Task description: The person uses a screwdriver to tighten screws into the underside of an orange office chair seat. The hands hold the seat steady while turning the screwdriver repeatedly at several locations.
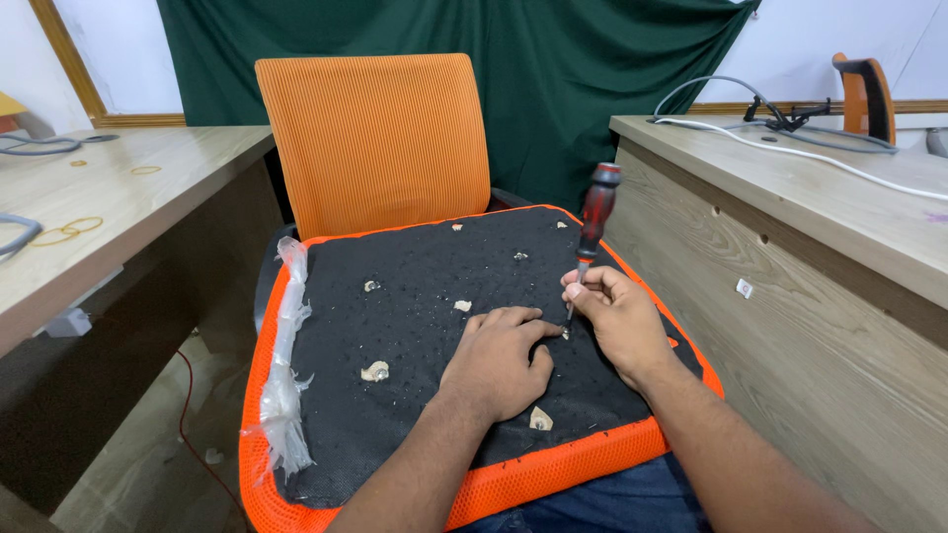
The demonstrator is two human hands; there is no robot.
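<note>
I see my right hand (617, 314) gripping a screwdriver (592, 234) upright, tip down on the black seat base (415, 296) near its right edge, while my left hand (499, 360) lies flat and empty beside that tip.

I see an orange mesh chair (375, 148) carrying an upturned seat pad (415, 326), its black underside edged in orange. Small pale scraps (375, 371) lie scattered over the black fabric. Crumpled clear plastic film (281, 385) hangs along its left edge.
</note>
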